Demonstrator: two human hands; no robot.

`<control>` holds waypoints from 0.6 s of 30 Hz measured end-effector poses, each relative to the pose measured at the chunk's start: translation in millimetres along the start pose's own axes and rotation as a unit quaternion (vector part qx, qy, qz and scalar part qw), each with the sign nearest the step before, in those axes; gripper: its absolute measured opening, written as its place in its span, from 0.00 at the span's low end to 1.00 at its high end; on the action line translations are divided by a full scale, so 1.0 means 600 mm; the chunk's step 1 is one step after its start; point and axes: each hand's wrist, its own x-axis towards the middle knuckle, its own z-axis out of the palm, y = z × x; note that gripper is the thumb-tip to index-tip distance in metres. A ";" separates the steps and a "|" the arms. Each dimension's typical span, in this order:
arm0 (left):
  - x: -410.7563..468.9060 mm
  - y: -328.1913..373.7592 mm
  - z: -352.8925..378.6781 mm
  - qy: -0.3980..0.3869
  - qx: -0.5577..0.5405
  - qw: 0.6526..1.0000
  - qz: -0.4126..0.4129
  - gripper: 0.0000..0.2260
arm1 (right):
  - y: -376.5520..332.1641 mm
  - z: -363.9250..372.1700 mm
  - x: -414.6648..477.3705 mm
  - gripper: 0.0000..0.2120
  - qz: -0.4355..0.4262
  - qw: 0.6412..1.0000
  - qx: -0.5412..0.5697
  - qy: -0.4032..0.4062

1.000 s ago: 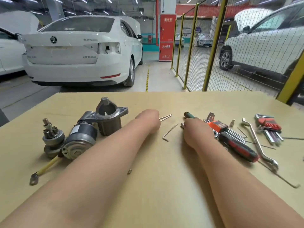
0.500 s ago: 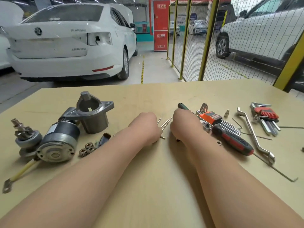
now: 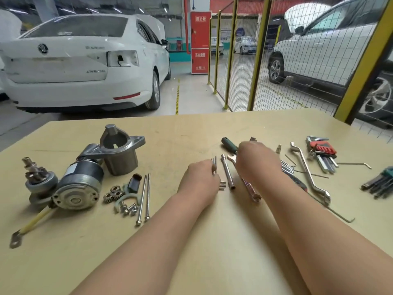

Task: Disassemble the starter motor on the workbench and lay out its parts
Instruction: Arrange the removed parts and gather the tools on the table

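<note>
steel rods [image 3: 214, 165] in left hand [image 3: 201, 179], motor [image 3: 81, 182] leftward

The red cabinet [image 3: 200, 42] reads 消火栓 (lower down, 火警119).

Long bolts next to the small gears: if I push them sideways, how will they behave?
The long bolts look like thin, round steel rods lying flat on the workbench, so they would probably roll easily, curving round their wider heads. They likely stay stiff, and being slender should feel light.
</note>
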 end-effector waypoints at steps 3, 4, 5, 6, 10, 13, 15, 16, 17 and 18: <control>-0.010 0.009 0.009 -0.005 -0.004 0.999 0.041 0.11 | 0.076 0.003 -0.006 0.12 0.046 0.998 -0.022 0.024; -0.012 0.015 0.015 -0.006 0.001 0.998 0.055 0.11 | 0.093 0.009 -0.010 0.13 0.058 0.998 -0.019 0.015; -0.014 0.021 0.021 -0.006 0.005 0.998 0.069 0.11 | 0.103 0.015 -0.013 0.15 0.068 0.998 -0.008 0.006; -0.016 0.026 0.026 -0.006 0.008 0.997 0.081 0.10 | 0.107 0.020 -0.014 0.16 0.078 0.997 0.003 -0.001; -0.019 0.030 0.045 -0.005 0.049 0.995 0.089 0.14 | 0.106 0.019 -0.005 0.15 0.119 0.992 0.026 -0.010; -0.016 0.021 0.049 -0.013 0.136 0.989 0.057 0.18 | 0.114 0.010 -0.003 0.13 0.168 0.985 0.036 -0.020; -0.012 0.023 0.052 -0.023 0.137 0.988 0.066 0.18 | 0.122 0.003 -0.004 0.11 0.181 0.983 0.033 -0.022; -0.009 0.025 0.055 -0.027 0.132 0.988 0.078 0.17 | 0.126 0.002 -0.004 0.10 0.181 0.983 0.033 -0.026; -0.008 0.029 0.057 -0.032 0.130 0.987 0.089 0.17 | 0.129 0.000 -0.004 0.11 0.178 0.983 0.035 -0.035; -0.006 0.032 0.059 -0.036 0.132 0.986 0.098 0.17 | 0.132 0.000 -0.005 0.13 0.173 0.983 0.043 -0.047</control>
